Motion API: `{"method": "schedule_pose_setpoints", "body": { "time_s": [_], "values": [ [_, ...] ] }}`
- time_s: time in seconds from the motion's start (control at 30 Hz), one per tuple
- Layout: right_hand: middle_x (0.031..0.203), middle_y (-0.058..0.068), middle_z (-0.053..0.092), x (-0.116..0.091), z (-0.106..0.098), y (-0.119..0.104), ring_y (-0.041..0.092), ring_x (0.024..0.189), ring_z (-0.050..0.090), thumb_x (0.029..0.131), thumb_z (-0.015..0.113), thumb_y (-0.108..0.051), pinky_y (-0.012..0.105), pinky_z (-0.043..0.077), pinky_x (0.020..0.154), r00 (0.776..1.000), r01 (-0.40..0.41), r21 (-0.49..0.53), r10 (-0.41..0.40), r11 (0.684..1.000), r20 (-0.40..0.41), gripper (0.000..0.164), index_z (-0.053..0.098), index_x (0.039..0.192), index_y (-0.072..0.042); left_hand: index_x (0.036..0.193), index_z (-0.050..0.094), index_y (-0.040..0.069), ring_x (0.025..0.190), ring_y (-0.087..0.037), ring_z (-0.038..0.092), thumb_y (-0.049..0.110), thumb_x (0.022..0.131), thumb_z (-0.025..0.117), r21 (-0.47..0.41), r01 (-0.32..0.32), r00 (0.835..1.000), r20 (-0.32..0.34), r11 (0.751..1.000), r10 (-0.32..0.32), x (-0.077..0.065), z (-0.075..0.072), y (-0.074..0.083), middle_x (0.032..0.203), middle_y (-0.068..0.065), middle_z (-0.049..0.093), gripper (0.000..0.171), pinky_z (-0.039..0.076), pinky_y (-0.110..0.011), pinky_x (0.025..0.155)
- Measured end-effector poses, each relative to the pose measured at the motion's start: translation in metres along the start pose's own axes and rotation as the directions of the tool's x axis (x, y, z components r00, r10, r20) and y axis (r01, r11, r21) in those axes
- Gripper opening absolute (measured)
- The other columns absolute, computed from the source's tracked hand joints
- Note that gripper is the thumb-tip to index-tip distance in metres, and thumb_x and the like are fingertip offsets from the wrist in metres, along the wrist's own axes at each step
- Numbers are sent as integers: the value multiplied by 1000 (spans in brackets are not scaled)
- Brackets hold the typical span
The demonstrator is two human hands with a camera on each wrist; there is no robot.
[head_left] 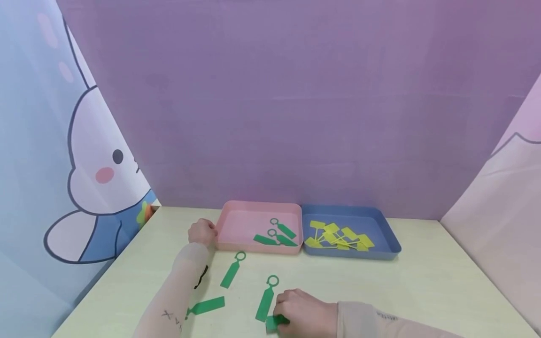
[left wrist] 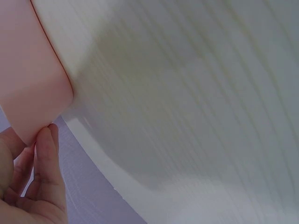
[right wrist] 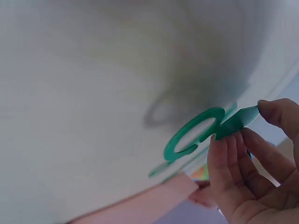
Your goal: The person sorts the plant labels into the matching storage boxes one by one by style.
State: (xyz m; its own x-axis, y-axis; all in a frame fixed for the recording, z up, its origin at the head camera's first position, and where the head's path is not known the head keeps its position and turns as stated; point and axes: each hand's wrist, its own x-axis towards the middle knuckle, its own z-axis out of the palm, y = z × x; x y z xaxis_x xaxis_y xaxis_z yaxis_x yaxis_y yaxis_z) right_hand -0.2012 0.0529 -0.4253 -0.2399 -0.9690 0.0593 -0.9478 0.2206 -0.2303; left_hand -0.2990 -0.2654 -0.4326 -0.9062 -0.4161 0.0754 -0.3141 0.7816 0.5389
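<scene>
At the near edge of the table my right hand [head_left: 304, 311] pinches a green plastic tag [head_left: 272, 324]. In the right wrist view the tag's open ring [right wrist: 174, 145] points away from the thumb and fingers. My left hand [head_left: 202, 232] holds the left side of a pink tray [head_left: 238, 226]; the left wrist view has its fingers [left wrist: 46, 151] at the tray's corner [left wrist: 44, 105]. Green tags [head_left: 286, 229] lie in the right part of this tray. Loose on the table are a green tag [head_left: 265, 303] beside my right hand, another tag [head_left: 230, 274] and a third tag [head_left: 209, 305].
Right against the pink tray stands a blue tray [head_left: 372, 225] with several yellow tags [head_left: 331, 228] heaped in it. A purple cloth backdrop [head_left: 296, 108] rises behind both trays. Printed cloths hang at the left and right of the pale table [head_left: 444, 286].
</scene>
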Motion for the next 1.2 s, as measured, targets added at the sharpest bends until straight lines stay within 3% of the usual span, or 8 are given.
{"method": "schedule_pose_setpoints", "body": {
  "time_s": [0.27, 0.5, 0.83, 1.03, 1.2],
  "values": [
    [82, -10, 61, 11, -20, 8, -7, 70, 46, 79, 68, -18, 7, 39, 63, 990, -114, -43, 110, 993, -85, 13, 71, 91, -14, 87, 68, 2, 78, -32, 61, 10, 82, 60, -11, -1, 1000, 4, 1000, 1, 0, 0, -1, 85, -16, 67, 12, 49, -44, 71],
    [79, -6, 64, 27, -44, 28, -1, 67, 51, 77, 69, -16, 10, 42, 62, 962, -214, 15, 213, 977, -171, 10, 71, 86, -12, 86, 68, 2, 76, -31, 61, 9, 81, 61, -14, 1, 1000, -7, 1000, -1, 1, 1, -3, 84, -15, 67, 12, 49, -43, 70],
    [74, -5, 58, 50, -61, 60, 1, 60, 42, 81, 66, -14, 14, 39, 53, 938, -259, 23, 257, 966, -231, 6, 69, 82, -9, 86, 68, 2, 77, -31, 61, 10, 80, 60, -8, 6, 1000, -23, 1000, -6, 1, 3, -2, 84, -15, 67, 12, 49, -44, 71],
    [61, -7, 50, 66, -64, 76, 2, 56, 36, 79, 67, -11, 14, 35, 50, 935, -258, -12, 246, 966, -256, 10, 64, 70, -13, 84, 68, 3, 76, -31, 60, 9, 80, 60, -7, 6, 1000, -24, 1000, -7, 1, 4, -3, 83, -14, 67, 11, 49, -43, 70],
    [62, -9, 53, 81, -68, 84, 3, 55, 36, 79, 68, -12, 16, 34, 52, 922, -291, 8, 283, 957, -264, 10, 67, 69, -12, 84, 68, 3, 76, -31, 60, 9, 80, 60, -9, 4, 1000, -28, 1000, -4, 1, 4, -1, 83, -15, 67, 11, 49, -43, 70]
  ]
}}
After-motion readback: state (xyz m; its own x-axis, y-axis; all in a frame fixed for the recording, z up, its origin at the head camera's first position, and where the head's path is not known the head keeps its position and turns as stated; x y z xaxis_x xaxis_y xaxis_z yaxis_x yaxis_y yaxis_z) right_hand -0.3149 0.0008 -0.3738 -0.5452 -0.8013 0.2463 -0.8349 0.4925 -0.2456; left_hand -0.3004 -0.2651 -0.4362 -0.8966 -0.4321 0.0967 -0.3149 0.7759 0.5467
